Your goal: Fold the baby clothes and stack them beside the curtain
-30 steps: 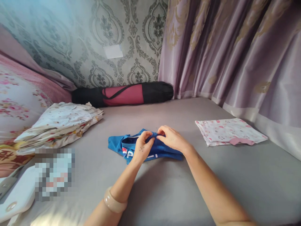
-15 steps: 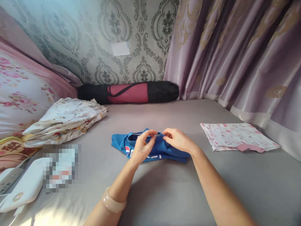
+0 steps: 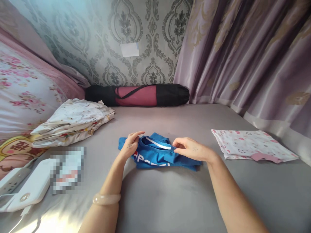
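Here's the blue shirt (image 3: 157,157), lying mid-bed, nearer the front edge than the bag (image 3: 136,95) along the bed's (image 3: 170,200) far edge! Left hand (image 3: 130,145) is on its left shoulder, forefinger extended; whether it pinches, I can't tell. Right hand (image 3: 188,149) has thumb and forefinger nearly together at the right of the collar, and whether cloth is caught between them is unclear.

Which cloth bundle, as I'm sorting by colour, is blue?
The shirt between the left hand and right hand; the layered pile on the left and folded cloth on the right are mainly white.
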